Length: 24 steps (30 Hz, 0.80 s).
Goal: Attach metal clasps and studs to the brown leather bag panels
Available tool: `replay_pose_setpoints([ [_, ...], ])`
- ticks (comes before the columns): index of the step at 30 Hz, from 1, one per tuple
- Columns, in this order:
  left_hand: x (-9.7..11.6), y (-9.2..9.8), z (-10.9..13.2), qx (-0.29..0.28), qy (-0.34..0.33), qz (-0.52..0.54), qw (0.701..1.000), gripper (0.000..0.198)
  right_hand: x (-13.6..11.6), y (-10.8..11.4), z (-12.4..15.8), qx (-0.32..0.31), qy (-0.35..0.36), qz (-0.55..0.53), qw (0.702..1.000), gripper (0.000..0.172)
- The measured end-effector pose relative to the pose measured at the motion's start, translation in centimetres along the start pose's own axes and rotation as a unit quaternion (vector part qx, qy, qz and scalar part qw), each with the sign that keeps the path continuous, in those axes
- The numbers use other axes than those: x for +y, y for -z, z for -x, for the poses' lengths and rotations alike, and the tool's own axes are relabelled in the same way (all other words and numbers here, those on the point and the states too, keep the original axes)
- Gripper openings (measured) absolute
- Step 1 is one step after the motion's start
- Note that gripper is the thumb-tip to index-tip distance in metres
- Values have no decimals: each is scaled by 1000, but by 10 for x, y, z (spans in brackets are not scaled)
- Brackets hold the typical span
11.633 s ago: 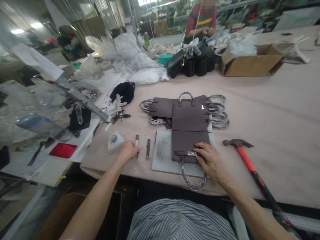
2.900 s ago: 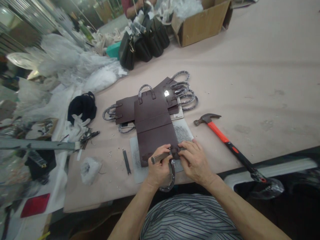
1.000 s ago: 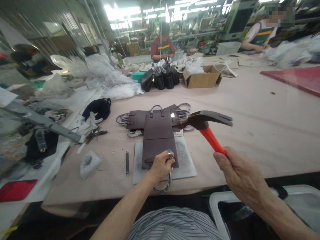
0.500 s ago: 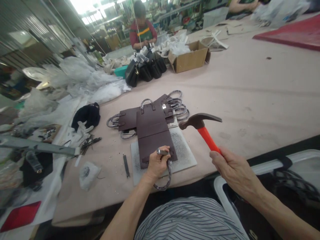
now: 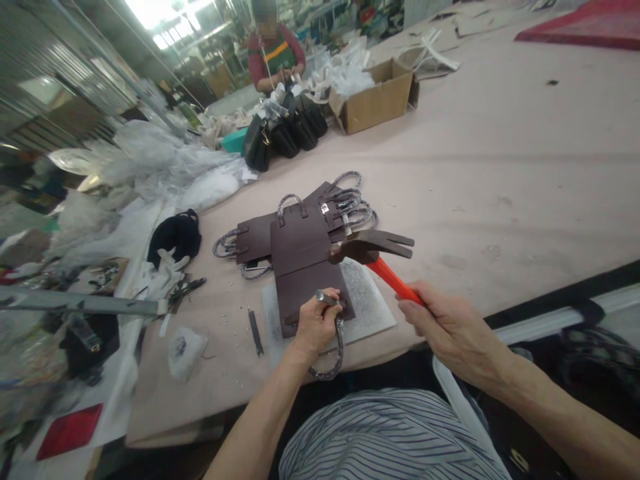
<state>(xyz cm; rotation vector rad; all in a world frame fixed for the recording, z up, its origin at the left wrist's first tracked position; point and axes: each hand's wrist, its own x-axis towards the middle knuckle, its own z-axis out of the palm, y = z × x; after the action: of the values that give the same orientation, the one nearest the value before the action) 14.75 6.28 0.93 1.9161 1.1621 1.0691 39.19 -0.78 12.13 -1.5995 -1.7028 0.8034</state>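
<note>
Dial: 12 points away from the worker, centred on the brown panel (image 5: 297,283)
Silver plate (image 5: 325,208): on brown pieces (image 5: 255,239), between 12 and 1 o'clock; shiny, any lettering too small to read from where I stand
Left hand (image 5: 317,325): clenched round a metal rod (image 5: 326,299), blunt shiny end up and tilted; lower tip hidden by the fingers
Rod spot: 4 o'clock corner of the brown panel, just beside its wrapped handle (image 5: 339,357)
Right hand (image 5: 447,320): grasping the orange grip of a hammer (image 5: 360,249)
Hammer pose: raised, head at 2 o'clock, claw toward 3, apart from the rod
Panel lie: flat, lower part on a pale board (image 5: 373,300), upper end over the brown pieces
Near edge: handle loop reaches the worktop (image 5: 500,200) edge around 6 o'clock
Room: worktop stretches broad from 1 to 3 o'clock, past the hammer
Tight side: dark strip (image 5: 255,331) near the board between 7 and 8, plastic bag (image 5: 185,352) at 8, plastic heap (image 5: 165,160) between 10 and 11
Far side: black bags (image 5: 285,137) at 12, cardboard box (image 5: 377,107) at 1, co-worker (image 5: 276,57) beyond at 12
</note>
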Motion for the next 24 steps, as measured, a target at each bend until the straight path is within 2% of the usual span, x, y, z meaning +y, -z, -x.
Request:
replay_pose_setpoints([
  [4, 2, -1, -1, -6, 8, -9, 1000, 13, -8, 7, -11, -8, 38, 89, 995, 32],
  [11, 1, -2, -1, 4, -17, 19, 1000, 14, -44, 28, -15, 81, 109, 114, 984, 39],
  [15, 1, -3, -1, -2, -16, 8, 1000, 18, -35, 20, -14, 46, 172, 182, 967, 40],
  [18, 1, -3, -2, -3, -4, 3, 1000, 19, -34, 24, -16, 19, 199, 238, 950, 40],
  [20, 1, -3, -2, -2, -4, 6, 1000, 19, -47, 35, -15, 52, 213, 244, 945, 42],
  [24, 1, -3, -3, -6, -9, 10, 1000, 18, -76, 47, -8, 236, 158, 207, 936, 37],
])
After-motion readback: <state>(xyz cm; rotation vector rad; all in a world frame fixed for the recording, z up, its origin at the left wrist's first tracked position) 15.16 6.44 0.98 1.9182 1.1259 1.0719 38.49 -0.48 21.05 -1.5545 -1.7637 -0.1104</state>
